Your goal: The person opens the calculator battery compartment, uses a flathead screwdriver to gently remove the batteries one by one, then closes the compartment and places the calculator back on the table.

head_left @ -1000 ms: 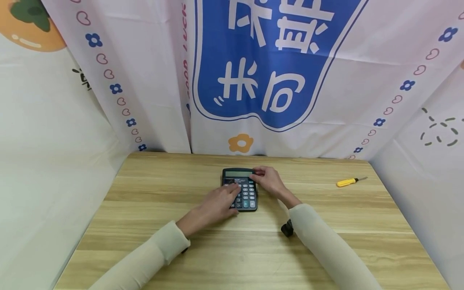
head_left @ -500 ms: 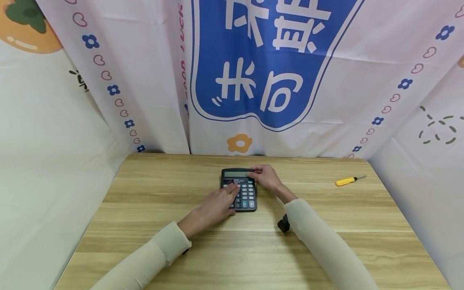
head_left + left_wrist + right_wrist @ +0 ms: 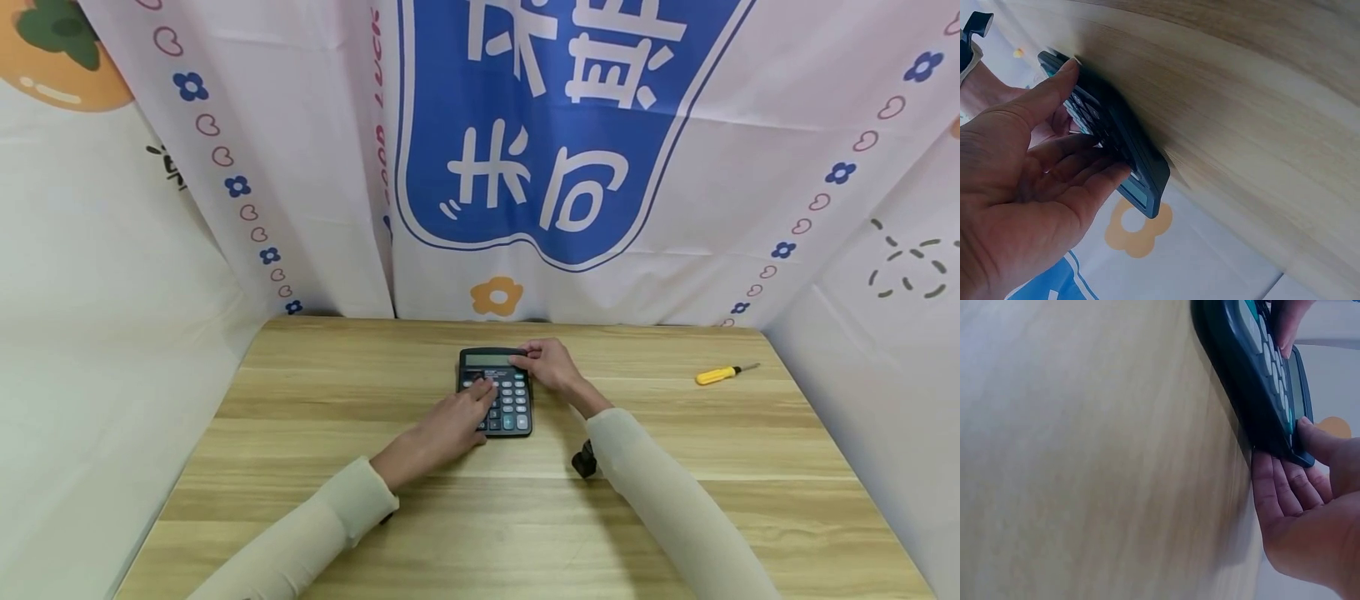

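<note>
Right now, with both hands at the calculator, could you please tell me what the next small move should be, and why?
I would probably press one key with the left hand: its fingers lie over the calculator, at the keys, while the right hand grips the far right corner, thumb on top, which should steady it.

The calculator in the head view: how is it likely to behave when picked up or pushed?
The calculator probably stays stiff, since it shows no bend. Being broad and flat, it likely slides rather than rolls. The right hand grips near one corner, so lifting there may tilt it.
</note>
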Demonstrator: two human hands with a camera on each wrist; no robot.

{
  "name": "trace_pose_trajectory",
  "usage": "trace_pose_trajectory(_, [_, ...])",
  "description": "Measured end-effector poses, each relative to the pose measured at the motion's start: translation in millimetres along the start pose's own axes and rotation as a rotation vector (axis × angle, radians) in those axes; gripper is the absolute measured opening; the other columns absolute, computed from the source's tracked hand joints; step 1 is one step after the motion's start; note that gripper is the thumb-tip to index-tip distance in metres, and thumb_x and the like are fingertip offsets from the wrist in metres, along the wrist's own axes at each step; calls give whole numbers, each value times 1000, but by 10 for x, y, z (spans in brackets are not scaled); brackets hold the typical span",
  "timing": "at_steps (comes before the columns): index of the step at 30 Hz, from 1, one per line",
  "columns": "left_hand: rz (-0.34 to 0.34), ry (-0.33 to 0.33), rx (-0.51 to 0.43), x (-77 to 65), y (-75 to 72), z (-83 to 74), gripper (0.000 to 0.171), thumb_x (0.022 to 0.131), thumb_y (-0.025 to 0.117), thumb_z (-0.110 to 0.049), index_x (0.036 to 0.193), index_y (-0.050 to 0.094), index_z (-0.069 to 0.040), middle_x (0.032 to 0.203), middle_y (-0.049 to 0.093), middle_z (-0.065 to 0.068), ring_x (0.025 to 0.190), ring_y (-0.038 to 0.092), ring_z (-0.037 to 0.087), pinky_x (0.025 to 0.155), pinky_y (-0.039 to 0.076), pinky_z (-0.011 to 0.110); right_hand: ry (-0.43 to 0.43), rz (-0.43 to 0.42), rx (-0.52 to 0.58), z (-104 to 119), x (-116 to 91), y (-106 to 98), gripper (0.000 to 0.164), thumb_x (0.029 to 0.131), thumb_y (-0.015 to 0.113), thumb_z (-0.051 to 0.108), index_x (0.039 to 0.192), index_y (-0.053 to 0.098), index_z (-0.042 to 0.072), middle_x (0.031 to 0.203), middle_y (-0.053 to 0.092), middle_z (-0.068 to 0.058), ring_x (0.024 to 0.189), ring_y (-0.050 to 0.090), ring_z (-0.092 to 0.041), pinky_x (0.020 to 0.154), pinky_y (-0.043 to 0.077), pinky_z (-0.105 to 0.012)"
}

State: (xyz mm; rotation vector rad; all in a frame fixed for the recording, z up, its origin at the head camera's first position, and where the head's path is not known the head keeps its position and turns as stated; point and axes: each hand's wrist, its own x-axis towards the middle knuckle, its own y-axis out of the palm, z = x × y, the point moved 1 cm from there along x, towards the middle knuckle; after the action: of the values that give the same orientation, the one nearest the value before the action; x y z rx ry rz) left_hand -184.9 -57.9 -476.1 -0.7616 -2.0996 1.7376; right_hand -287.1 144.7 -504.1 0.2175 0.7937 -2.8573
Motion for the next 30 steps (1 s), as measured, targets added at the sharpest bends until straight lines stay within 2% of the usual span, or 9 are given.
trace_pose_trajectory(5, [13,9,-17,-6,-14,3,78,94,83,-19,157,44,5,167,36,23,154,37,37,120,42,52,32,16,62,2,3,-15,27,98,80,23,117,77,4,103,79,-8,79,66,-12,69,56,-24])
trace_pose_trajectory(16, [37,5,5,-11,-36,-3,79,95,82,-19,158,41,6,167,33,26,156,34,39,123,38,52,79,80,223,-2,-5,-50,22,99,78,19,111,78,1,99,78,-10,82,72,-16,74,65,-32])
trace_pose_trajectory(23, [44,3,16,-8,-42,-13,79,98,80,-22,159,38,8,167,32,28,157,31,41,126,32,52,104,83,258,11,-32,-47,18,101,75,16,107,78,-1,98,79,-13,80,75,-19,73,66,-35])
trace_pose_trajectory(30, [16,12,57,-9,-36,-39,75,103,72,-30,157,39,11,165,34,31,156,31,44,124,33,56,155,60,277,52,-88,-54,15,102,73,13,104,77,-2,95,78,-12,77,75,-18,73,66,-35])
